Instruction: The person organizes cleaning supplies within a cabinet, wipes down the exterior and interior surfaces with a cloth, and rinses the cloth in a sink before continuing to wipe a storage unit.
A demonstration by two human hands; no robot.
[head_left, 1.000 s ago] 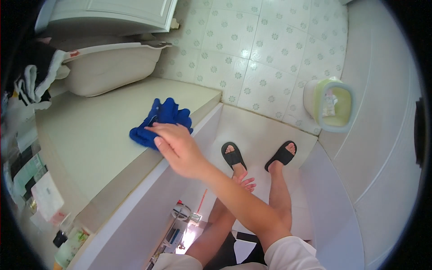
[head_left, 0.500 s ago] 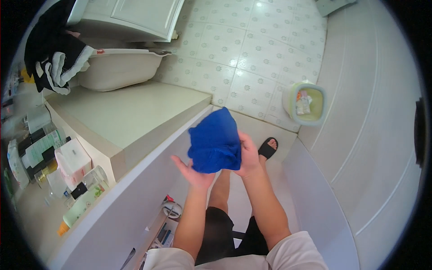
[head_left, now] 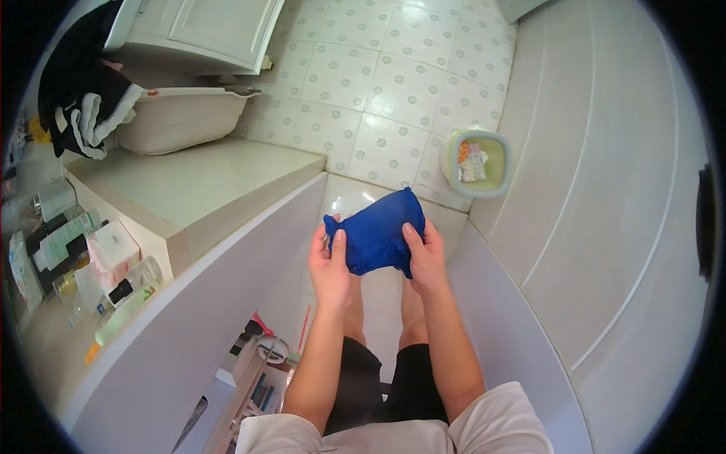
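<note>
A piece of blue cloth (head_left: 378,231) is stretched between my two hands in front of me, its lower edge crumpled. At its left end, my left hand (head_left: 330,265) is closed on the fabric, thumb on top. Gripping the right end the same way is my right hand (head_left: 426,257). The cloth's kind cannot be made out, and the fingers behind it are hidden.
A bin (head_left: 504,163) with some litter stands on the tiled floor (head_left: 393,144). To the left are a ledge (head_left: 204,178), a pale tub (head_left: 185,121), dark clothes (head_left: 83,98) and a counter with bottles and a tissue pack (head_left: 113,250). Panels flank me on both sides.
My left hand has gone from spread fingers under the cloth to gripping its left end. The cloth, hanging upright before, is now spread sideways. The view has shifted slightly.
</note>
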